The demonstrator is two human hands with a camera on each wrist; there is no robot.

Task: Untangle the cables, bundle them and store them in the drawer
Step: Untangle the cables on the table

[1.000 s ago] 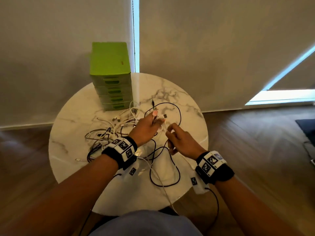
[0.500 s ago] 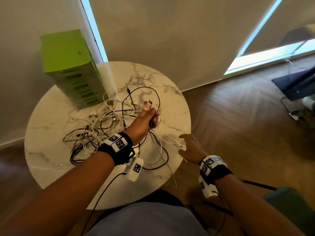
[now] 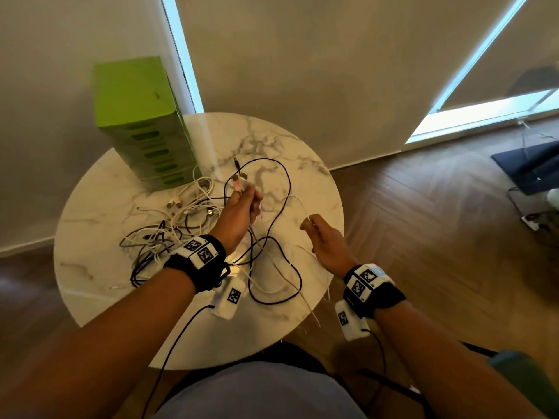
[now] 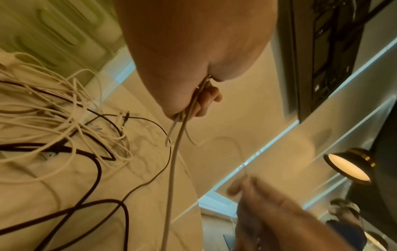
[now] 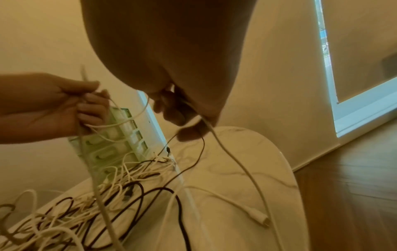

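Note:
A tangle of white and black cables [image 3: 169,231] [image 4: 64,118] [image 5: 96,203] lies on the round marble table [image 3: 106,192]. My left hand [image 3: 242,207] [image 5: 64,105] is raised over the table's middle and grips white cable ends, with plugs sticking up past its fingers. One white cable [image 4: 174,161] hangs down from that fist. My right hand [image 3: 320,234] [image 5: 182,110] is near the table's right edge and pinches a white cable [image 5: 232,156] that trails down to the table. A black cable loop [image 3: 272,267] lies between the hands. The green drawer unit [image 3: 142,122] stands at the back left with its drawers shut.
The table edge runs close to my right hand, with wooden floor [image 3: 438,252] beyond it. A dark mat and floor cables [image 3: 532,167] lie at the far right. Curtains [image 3: 302,71] hang behind the table. A lamp [image 4: 348,168] shows in the left wrist view.
My right hand has lifted from the table's edge and moved up with a white cable pinched. My left hand stays raised with its cables. The head view has shifted.

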